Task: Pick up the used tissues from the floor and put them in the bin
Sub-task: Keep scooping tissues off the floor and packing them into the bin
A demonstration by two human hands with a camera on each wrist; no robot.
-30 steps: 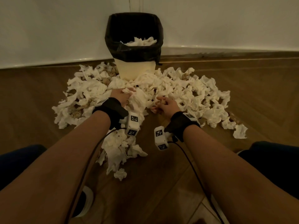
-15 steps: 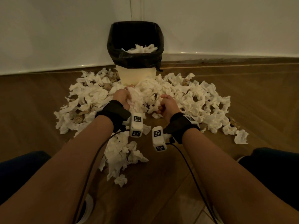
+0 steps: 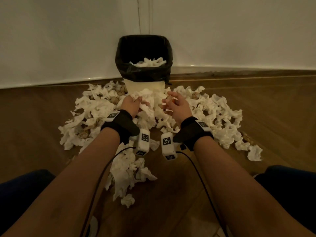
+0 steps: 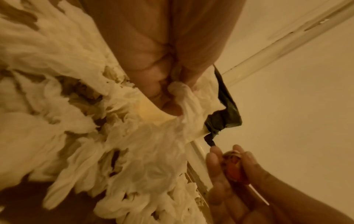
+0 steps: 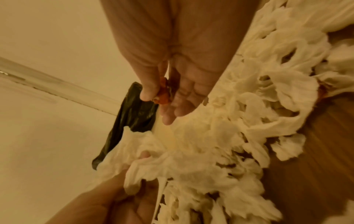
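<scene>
A cream bin (image 3: 144, 86) with a black liner (image 3: 143, 74) stands in the wall corner, some tissues (image 3: 147, 62) lying inside it. White crumpled tissues (image 3: 213, 115) cover the floor around its base. My left hand (image 3: 132, 104) grips a bunch of white tissues (image 3: 143, 97) raised in front of the bin; its fingers (image 4: 162, 97) curl round the bunch. My right hand (image 3: 176, 105) pinches a small stained, orange-brown wad (image 3: 170, 99) between thumb and fingers (image 5: 166, 94), level with the bin's base.
White walls with a skirting board (image 3: 239, 69) meet behind the bin. The wooden floor (image 3: 265, 103) stretches to both sides. A trail of tissues (image 3: 126, 175) runs toward me between my forearms. My dark-clad knees (image 3: 20, 187) sit at the lower corners.
Both hands have lifted off the tissue pile and moved forward toward the bin, the left carrying a white bunch, the right a small stained wad.
</scene>
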